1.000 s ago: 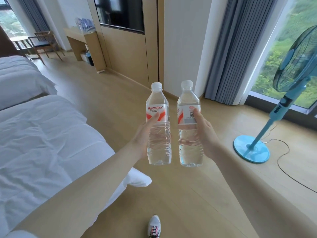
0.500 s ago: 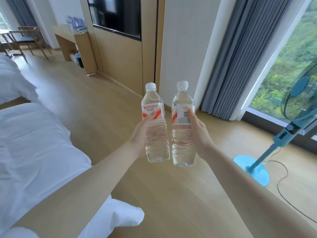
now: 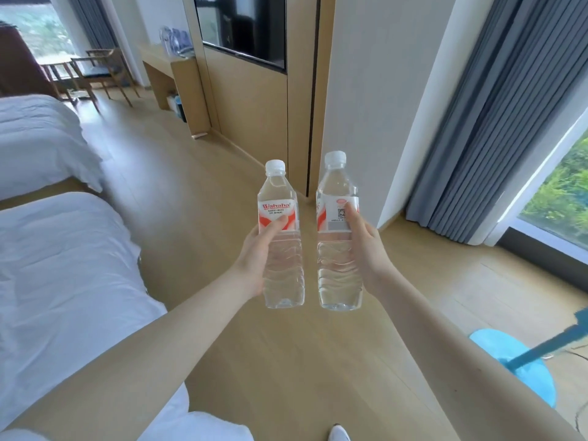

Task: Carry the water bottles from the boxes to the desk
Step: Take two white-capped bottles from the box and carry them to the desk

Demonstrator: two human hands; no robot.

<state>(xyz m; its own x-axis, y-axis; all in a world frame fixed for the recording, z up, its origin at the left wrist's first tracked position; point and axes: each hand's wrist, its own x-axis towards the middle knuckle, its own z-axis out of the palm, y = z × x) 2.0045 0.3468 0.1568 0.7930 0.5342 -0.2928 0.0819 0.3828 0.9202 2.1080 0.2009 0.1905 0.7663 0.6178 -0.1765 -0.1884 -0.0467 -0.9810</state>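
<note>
Both bare arms reach straight forward from the bottom corners, forearms converging toward the middle of the view. The left hand [image 3: 254,259] is curled round the left bottle [image 3: 280,198] from its left side, thumb laid across the lower edge of the red-and-white label and the other fingers hidden behind the bottle. The right hand [image 3: 366,249] mirrors it, wrapped round the right bottle [image 3: 337,275] from its right side, with the thumb pressed up over the label's printed code. Each hand is clamped on its own bottle at about mid-height, so the ribbed lower body and the base hang clear below the palm while the neck and white cap rise above it. Both bottles are upright, full of clear water, side by side with a narrow gap between them, held in the air above the wooden floor [image 3: 286,361]. The white bed [image 3: 63,281] lies along the left. The wooden counter [image 3: 159,63] stands well apart, far back against the wall beside the dark screen [image 3: 245,27], with some blurred clear things on top. A blue fan base [image 3: 515,364] sits low on the right.
</note>
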